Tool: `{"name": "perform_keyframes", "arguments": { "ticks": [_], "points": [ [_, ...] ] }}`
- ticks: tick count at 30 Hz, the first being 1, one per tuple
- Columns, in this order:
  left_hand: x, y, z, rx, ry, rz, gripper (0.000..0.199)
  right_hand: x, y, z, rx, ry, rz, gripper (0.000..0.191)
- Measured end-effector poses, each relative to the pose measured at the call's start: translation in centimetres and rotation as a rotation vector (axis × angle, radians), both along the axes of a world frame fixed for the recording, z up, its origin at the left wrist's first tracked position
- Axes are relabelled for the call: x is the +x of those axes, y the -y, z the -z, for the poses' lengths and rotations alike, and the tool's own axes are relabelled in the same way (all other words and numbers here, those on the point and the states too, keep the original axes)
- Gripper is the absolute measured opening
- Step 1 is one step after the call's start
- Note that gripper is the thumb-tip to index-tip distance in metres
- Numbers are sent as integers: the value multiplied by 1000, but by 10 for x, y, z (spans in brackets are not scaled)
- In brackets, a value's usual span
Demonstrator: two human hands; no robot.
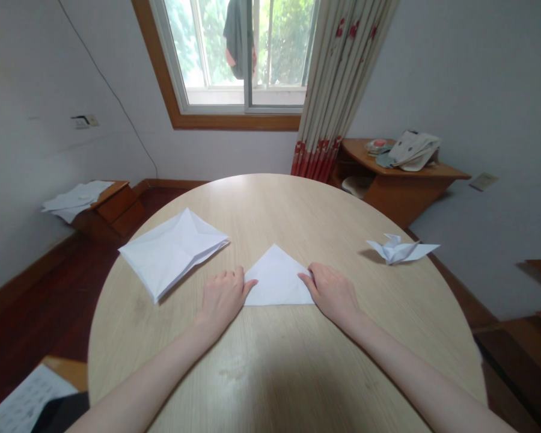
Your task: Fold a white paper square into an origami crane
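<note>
A white sheet of paper (277, 279), folded into a triangle, lies on the round wooden table (279, 361) with its point facing away from me. My left hand (223, 293) grips the left corner, thumb on top and fingers curled at the edge. At the right corner my right hand (333, 290) has the same hold, its thumb resting on the paper. Both hidden corners sit under the fingers. Left of my left hand is a stack of creased white paper (174, 249). A folded paper crane (401, 249) stands far to the right, apart from my right hand.
A wooden side cabinet (397, 186) with a cloth bag (415, 150) stands behind the table at right. Papers (79, 198) lie on a low cabinet at left. A patterned curtain (333, 90) hangs beside the window (216, 60). More printed paper (29, 397) shows at lower left.
</note>
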State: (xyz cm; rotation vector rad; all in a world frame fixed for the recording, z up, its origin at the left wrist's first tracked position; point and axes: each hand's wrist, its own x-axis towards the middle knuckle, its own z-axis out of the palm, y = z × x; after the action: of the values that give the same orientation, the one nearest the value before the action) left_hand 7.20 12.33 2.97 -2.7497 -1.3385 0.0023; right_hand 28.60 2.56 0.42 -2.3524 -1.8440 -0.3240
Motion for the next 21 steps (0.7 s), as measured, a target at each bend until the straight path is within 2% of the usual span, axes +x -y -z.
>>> {"name": "perform_keyframes", "arguments": {
  "ticks": [3, 5, 9, 12, 15, 18, 21],
  "points": [
    [0, 3, 2, 127, 55, 78, 30, 2, -1, 2, 100, 30, -62, 26],
    [0, 6, 6, 127, 105, 135, 20, 2, -2, 3, 152, 65, -104, 24],
    [1, 11, 17, -43, 238, 229, 24, -4, 0, 3, 187, 155, -166, 22],
    [2, 11, 21, -165, 353, 233, 27, -10, 3, 4, 154, 145, -215, 26],
    [4, 9, 20, -270, 467, 172, 20, -14, 5, 7, 88, 16, -217, 24],
    [6, 10, 18, -317, 488, 105, 9, -19, 7, 6, 83, -232, -178, 15],
    [7, 15, 17, -293, 491, 96, 16, -23, 8, 1, 85, -462, -179, 11]
  ]
}}
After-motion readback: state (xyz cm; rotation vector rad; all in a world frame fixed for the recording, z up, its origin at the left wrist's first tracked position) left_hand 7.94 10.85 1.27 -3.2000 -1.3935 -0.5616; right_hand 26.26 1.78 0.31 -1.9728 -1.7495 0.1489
